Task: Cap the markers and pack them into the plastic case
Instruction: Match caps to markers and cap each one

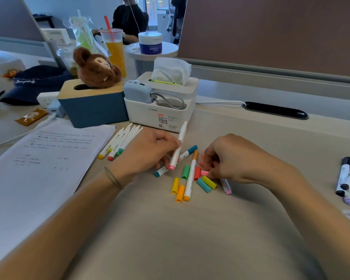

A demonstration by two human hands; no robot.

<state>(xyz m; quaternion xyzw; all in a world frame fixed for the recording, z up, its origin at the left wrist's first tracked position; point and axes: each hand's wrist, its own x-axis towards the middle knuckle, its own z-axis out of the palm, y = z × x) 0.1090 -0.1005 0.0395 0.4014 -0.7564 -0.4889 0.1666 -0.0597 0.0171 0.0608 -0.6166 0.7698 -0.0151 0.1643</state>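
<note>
My left hand (pixel 150 150) grips a pink-ended marker (pixel 178 146), tip up, uncapped. My right hand (pixel 228 158) pinches a pink cap (pixel 204 173) among loose caps (pixel 206 183) and markers on the table (pixel 190 229). Uncapped markers (pixel 119 142) beside the printed papers (pixel 42 158) read "marker". The navy cap (pixel 34 82) carries script I can't read. I can't spot the plastic case.

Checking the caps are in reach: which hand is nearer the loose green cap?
Right. The right hand lies just right of the loose green cap; the left hand is farther left, holding a pink-ended white marker.
</note>
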